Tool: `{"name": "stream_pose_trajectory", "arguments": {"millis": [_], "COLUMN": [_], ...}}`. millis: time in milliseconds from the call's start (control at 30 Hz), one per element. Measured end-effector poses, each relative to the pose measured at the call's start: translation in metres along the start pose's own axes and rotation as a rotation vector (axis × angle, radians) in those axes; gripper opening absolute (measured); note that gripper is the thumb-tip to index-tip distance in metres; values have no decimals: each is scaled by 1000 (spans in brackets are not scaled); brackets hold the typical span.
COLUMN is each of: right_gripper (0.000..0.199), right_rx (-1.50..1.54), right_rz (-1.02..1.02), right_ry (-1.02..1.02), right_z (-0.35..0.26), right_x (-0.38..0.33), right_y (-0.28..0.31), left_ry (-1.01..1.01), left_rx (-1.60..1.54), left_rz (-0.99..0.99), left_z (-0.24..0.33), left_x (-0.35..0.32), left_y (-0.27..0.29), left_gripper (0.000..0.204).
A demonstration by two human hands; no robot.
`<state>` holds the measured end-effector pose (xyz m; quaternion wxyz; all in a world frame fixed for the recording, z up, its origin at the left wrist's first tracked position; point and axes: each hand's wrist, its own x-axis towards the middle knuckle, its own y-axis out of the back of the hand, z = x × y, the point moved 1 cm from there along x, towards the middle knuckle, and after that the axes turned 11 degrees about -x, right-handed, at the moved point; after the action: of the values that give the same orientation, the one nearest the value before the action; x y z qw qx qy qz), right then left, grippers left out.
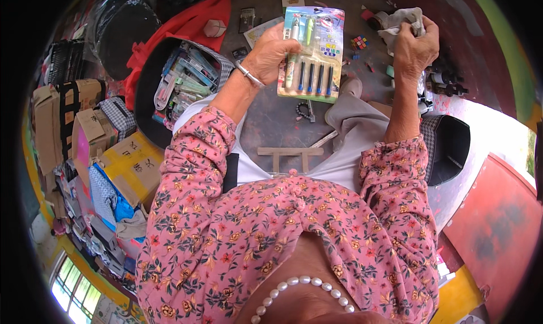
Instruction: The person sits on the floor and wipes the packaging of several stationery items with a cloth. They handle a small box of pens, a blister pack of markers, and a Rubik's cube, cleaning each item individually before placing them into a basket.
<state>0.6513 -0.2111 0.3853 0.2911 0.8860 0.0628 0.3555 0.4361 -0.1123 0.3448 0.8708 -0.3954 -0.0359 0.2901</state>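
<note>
My left hand (264, 54) is closed on the left edge of a blister pack (312, 52), its thumb over the front. The pack is held upright, with a white pen and a green one at the top and several dark, blue-tipped ink cartridges below. Out to the right, my right hand (417, 48) pinches a crumpled whitish cloth (404, 20), apart from the pack. A silver bangle (249, 73) circles my left wrist.
Left of my lap stands a dark bin (148, 106) full of packaged pens (186, 81), beside red plastic (184, 27). Cardboard boxes (127, 165) are stacked further left. A puzzle cube (359, 42) lies ahead. A black checked bin (449, 151) and dark bottles (447, 81) stand at right.
</note>
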Motion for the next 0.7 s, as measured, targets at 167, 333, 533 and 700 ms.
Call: {"name": "stream_pose_trajectory", "arguments": {"millis": [167, 333, 533, 700], "right_gripper": [19, 22, 20, 15], "right_rx": [-61, 136, -309, 272], "right_rz": [-441, -947, -650, -362], "right_ry": [282, 456, 132, -12], "right_z": [-42, -47, -6, -37], "right_x": [-43, -59, -16, -18], "right_y": [-18, -14, -3, 1], "left_ry": [-57, 6, -15, 79], "left_rx": [122, -17, 18, -57], "left_rz": [18, 80, -15, -90], "left_z": [-12, -9, 1, -11], "left_x": [6, 3, 0, -4], "left_y": [5, 7, -4, -10], "left_gripper": [38, 35, 54, 68]}}
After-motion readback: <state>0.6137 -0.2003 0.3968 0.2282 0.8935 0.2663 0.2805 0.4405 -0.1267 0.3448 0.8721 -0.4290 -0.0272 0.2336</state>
